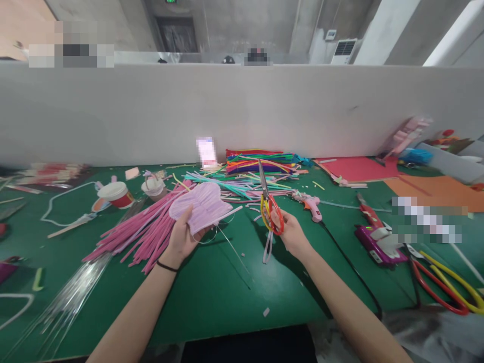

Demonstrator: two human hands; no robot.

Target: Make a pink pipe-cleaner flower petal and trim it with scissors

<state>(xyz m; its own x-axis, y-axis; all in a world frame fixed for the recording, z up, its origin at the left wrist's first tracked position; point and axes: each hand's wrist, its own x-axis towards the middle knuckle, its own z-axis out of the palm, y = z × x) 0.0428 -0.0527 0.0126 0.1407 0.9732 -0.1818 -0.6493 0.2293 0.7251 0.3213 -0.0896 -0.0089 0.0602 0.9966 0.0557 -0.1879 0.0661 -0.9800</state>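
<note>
My left hand (184, 234) is closed on a pale lilac, heart-like piece (204, 204) made of fuzzy pipe cleaners laid side by side. Thin wire loops and a long wire end (234, 249) stick out from its lower right side. In my right hand (291, 233) are scissors (264, 189) with red and yellow handles, blades pointing up and away from me. Below the scissors hangs a bent lilac pipe cleaner (267, 248); whether my fingers hold it I cannot tell. A bunch of pink pipe cleaners (147, 229) lies left of and beneath my left hand.
Colourful pipe cleaners (260, 164) are piled at the back by the grey partition (170, 111). A pink glue gun (312, 206) lies right of centre, its black cord running forward. Lidded cups (117, 195) stand at left. Larger scissors (446, 282) and a purple device (378, 247) are at right.
</note>
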